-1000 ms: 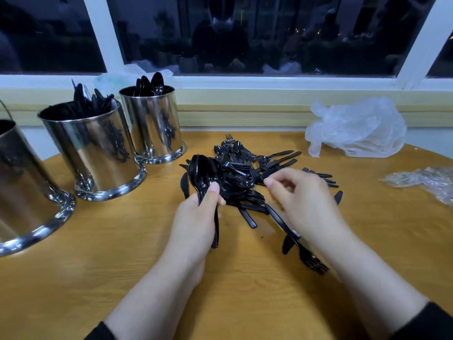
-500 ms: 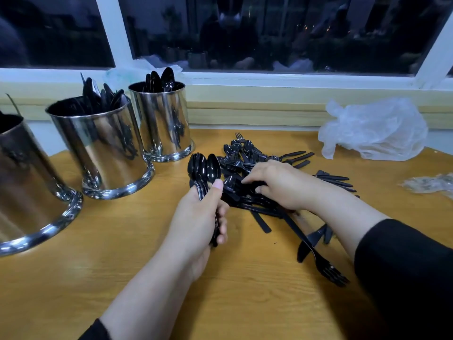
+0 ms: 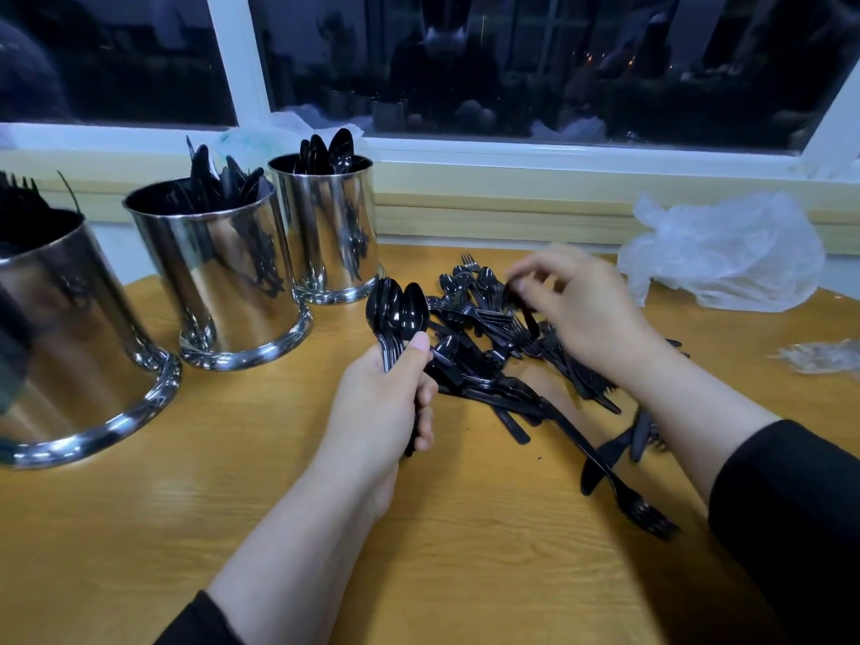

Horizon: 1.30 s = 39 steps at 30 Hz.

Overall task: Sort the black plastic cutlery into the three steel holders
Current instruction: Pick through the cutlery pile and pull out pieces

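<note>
Black cutlery pile [image 3: 502,346] on a wooden table [image 3: 139,528] under a dark window [image 3: 535,62]. Left hand [image 3: 386,402] grips a spoon bundle [image 3: 395,314]; right hand [image 3: 577,309] pinches one piece. Three steel holders [image 3: 223,281] stand left; a plastic bag [image 3: 726,253] lies right.

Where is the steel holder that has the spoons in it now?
In the head view, the spoon holder stands at the far left of the table, by the window sill, right of the middle holder.
</note>
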### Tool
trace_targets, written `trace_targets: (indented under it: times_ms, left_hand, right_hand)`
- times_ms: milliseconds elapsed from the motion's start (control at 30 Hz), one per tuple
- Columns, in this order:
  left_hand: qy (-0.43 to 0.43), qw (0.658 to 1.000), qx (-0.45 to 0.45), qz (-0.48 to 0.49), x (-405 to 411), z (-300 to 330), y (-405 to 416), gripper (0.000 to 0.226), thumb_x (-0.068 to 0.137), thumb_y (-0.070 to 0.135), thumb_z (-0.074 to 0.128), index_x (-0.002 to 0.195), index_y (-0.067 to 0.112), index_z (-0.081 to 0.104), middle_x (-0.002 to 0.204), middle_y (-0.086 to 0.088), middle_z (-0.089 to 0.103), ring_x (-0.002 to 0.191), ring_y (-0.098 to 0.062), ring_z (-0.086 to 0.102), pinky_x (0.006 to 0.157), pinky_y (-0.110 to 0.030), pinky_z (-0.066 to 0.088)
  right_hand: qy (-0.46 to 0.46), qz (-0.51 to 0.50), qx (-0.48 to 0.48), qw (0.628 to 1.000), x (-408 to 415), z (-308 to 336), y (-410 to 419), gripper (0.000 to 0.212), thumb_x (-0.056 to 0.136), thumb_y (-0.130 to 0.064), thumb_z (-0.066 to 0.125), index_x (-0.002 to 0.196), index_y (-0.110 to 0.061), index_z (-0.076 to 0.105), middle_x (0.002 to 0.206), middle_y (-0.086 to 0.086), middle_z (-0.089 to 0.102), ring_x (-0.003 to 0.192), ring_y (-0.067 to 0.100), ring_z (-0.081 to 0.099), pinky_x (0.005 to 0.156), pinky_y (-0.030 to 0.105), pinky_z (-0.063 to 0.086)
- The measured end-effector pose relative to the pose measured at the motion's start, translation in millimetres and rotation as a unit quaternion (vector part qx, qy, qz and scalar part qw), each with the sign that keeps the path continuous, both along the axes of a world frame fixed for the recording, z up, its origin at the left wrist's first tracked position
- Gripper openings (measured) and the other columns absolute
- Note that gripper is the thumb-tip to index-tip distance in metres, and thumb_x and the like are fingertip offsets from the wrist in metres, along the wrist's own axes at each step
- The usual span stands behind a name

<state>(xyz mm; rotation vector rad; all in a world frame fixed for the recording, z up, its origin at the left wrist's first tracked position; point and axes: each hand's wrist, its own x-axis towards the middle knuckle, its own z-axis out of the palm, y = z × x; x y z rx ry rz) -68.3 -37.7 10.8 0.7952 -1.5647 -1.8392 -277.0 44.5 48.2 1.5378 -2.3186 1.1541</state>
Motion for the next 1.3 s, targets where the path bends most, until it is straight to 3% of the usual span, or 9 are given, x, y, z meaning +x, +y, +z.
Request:
trace_targets:
  times_ms: [133, 367, 500, 600, 733, 833, 967, 1133, 1300]
  left_hand:
    - [0.004, 1.000, -0.006, -0.007, 3.3, 3.6, 0.7, 0.029, 0.105, 0.041, 0.053, 0.100, 0.013, 0.059, 0.066, -0.005, 0.061, 0.050, -0.018, 0.056, 0.046, -0.023, 0.045]
    - [0.038, 0.997, 0.044, -0.044, 6.9, 10.1, 7.1, 0.027, 0.108, 0.031, 0.051, 0.111, 0.006, 0.060, 0.090, -0.012, 0.079, 0.086, -0.033, 0.077, 0.083, -0.047, 0.064]
    - [0.031, 0.995, 0.056, -0.077, 14.8, 11.9, 12.5, 0.029, 0.108, 0.038, 0.048, 0.114, 0.013, 0.060, 0.083, -0.009, 0.077, 0.062, -0.027, 0.070, 0.063, -0.041, 0.064]
    - [0.020, 0.995, 0.049, -0.083, 19.3, 6.1, 8.9, 0.034, 0.105, 0.042, 0.053, 0.113, 0.010, 0.060, 0.067, -0.001, 0.055, 0.048, -0.015, 0.042, 0.044, -0.027, 0.037]
    - [-0.004, 0.996, 0.053, -0.071, 27.6, 1.8, -4.3, 0.026, 0.099, 0.033, 0.066, 0.090, 0.015, 0.050, 0.069, 0.002, 0.042, 0.051, -0.012, 0.031, 0.044, -0.023, 0.026]
    - [-0.014, 0.996, 0.061, -0.058, 33.8, 1.2, -14.9, 0.022, 0.102, 0.031, 0.063, 0.092, 0.017, 0.050, 0.068, 0.002, 0.048, 0.049, -0.013, 0.042, 0.043, -0.024, 0.034]
    - [-0.034, 0.996, 0.059, -0.059, 38.8, 0.5, -22.2, 0.026, 0.106, 0.035, 0.054, 0.089, 0.017, 0.044, 0.064, 0.003, 0.046, 0.047, -0.013, 0.039, 0.044, -0.026, 0.035]
    - [-0.034, 0.996, 0.058, -0.055, 38.4, -0.5, -29.8, 0.028, 0.106, 0.035, 0.055, 0.089, 0.017, 0.042, 0.064, 0.004, 0.043, 0.047, -0.012, 0.034, 0.043, -0.026, 0.033]
    - [-0.027, 0.997, 0.043, -0.051, 38.9, -1.7, -32.6, 0.027, 0.105, 0.036, 0.056, 0.092, 0.015, 0.045, 0.066, 0.003, 0.045, 0.048, -0.012, 0.035, 0.044, -0.026, 0.035]
  right_hand:
    - [-0.126, -0.055, -0.112, 0.984, 7.7, 36.0, 6.4, 0.007, 0.097, -0.025, 0.066, 0.097, -0.022, 0.072, 0.080, -0.008, 0.068, 0.070, 0.005, 0.058, 0.070, 0.024, 0.049]
    - [-0.294, 0.039, -0.047, 0.954, 53.5, 24.0, 10.6, 0.007, 0.091, -0.012, 0.073, 0.095, -0.008, 0.068, 0.073, 0.010, 0.073, 0.064, 0.017, 0.066, 0.068, 0.032, 0.055]
    - [-0.260, 0.006, -0.012, 0.965, 77.8, 9.4, 3.5, 0.017, 0.089, -0.026, 0.076, 0.079, -0.016, 0.066, 0.065, 0.000, 0.069, 0.056, 0.011, 0.058, 0.063, 0.028, 0.049]
    - [-0.235, 0.002, 0.018, 0.972, 85.6, 7.4, -2.6, 0.022, 0.090, -0.035, 0.074, 0.076, -0.019, 0.067, 0.062, -0.004, 0.064, 0.054, 0.008, 0.052, 0.058, 0.024, 0.043]
    - [-0.175, -0.037, 0.035, 0.983, 69.7, 4.5, -11.7, 0.026, 0.097, -0.040, 0.063, 0.079, -0.023, 0.069, 0.067, -0.008, 0.066, 0.055, 0.007, 0.053, 0.054, 0.022, 0.040]
    - [-0.084, -0.088, 0.146, 0.982, 51.0, -6.6, -21.8, 0.014, 0.100, -0.039, 0.060, 0.101, -0.029, 0.070, 0.088, -0.012, 0.065, 0.070, 0.005, 0.057, 0.055, 0.022, 0.037]
    - [-0.050, -0.085, 0.235, 0.967, 46.6, -17.6, -40.3, 0.034, 0.098, -0.044, 0.062, 0.125, -0.024, 0.066, 0.097, -0.012, 0.061, 0.076, 0.007, 0.056, 0.062, 0.025, 0.041]
    - [-0.049, -0.092, 0.251, 0.962, 46.3, -27.9, -57.2, 0.021, 0.097, -0.040, 0.063, 0.112, -0.025, 0.069, 0.092, -0.005, 0.066, 0.079, 0.013, 0.063, 0.070, 0.032, 0.055]
    - [-0.063, -0.099, 0.243, 0.963, 44.6, -32.1, -60.8, 0.014, 0.098, -0.023, 0.063, 0.094, -0.015, 0.073, 0.073, -0.010, 0.065, 0.057, 0.008, 0.057, 0.048, 0.024, 0.042]
